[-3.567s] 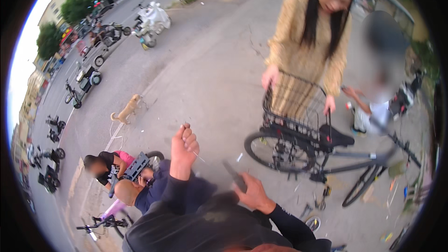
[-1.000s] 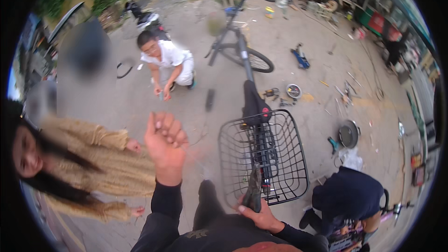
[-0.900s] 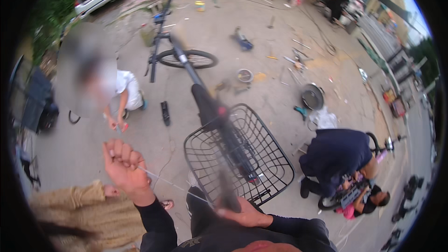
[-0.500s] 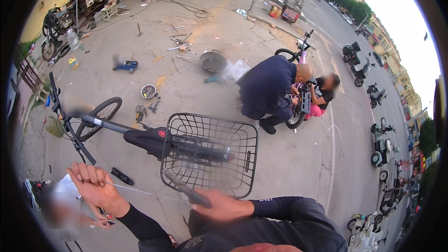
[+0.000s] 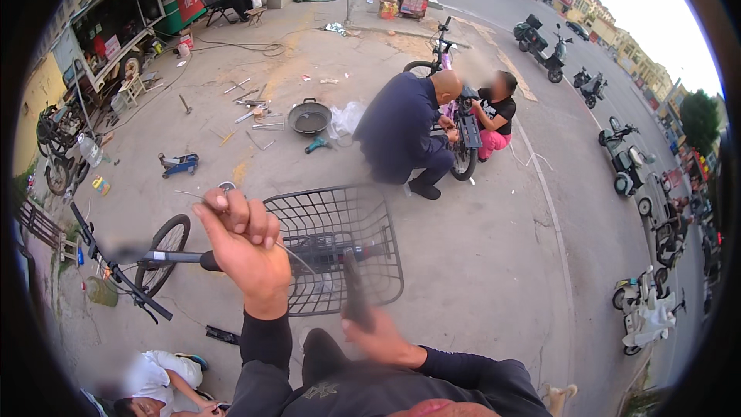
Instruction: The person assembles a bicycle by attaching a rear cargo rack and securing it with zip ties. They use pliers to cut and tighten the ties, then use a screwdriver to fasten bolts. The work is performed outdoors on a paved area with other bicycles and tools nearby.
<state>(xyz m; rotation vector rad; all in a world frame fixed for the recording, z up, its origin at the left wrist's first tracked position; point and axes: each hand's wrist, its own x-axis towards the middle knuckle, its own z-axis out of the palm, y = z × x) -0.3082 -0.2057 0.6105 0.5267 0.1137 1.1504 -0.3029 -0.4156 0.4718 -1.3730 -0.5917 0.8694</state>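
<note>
My left hand (image 5: 245,251) is raised over the near side of a bicycle (image 5: 171,256), its fingers closed on a thin wire (image 5: 301,258). One end of the wire sticks out past the fingertips; the other curves over the black wire basket (image 5: 392,266) at the bike's rear. My right hand (image 5: 384,340), lower and to the right, grips a long dark hand tool (image 5: 355,289) pointing away from me. Motion blurs this tool, so I cannot tell its exact kind. The wire's curved end comes near the tool; contact is unclear.
Ahead, a person in dark blue (image 5: 405,131) crouches at a pink bicycle (image 5: 463,150) beside another person. A black pan (image 5: 310,117), a teal power drill (image 5: 317,144), loose tools and a blue floor jack (image 5: 179,164) lie beyond. Someone in white (image 5: 158,374) is low at left.
My left hand has moved right and upward with the wire, now in front of the basket. In my right hand the tool has swung from pointing left to nearly straight ahead. The view has shifted.
</note>
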